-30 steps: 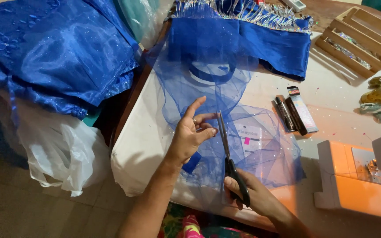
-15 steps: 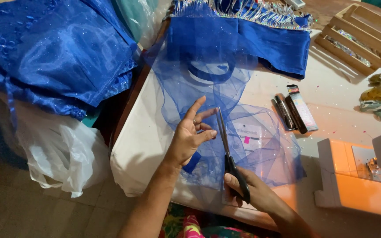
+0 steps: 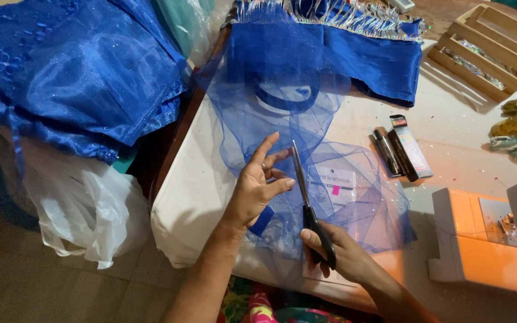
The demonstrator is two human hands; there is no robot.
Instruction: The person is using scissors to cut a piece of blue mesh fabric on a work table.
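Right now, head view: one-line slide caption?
Right hand runs scissors through blue netting pinched by left hand on a white table.

There is one view only, from a camera on the person's head, looking steeply down and close over the white cloth-covered table (image 3: 198, 197). Both forearms enter from the near edge; floor shows left, an orange sewing machine (image 3: 486, 245) right.
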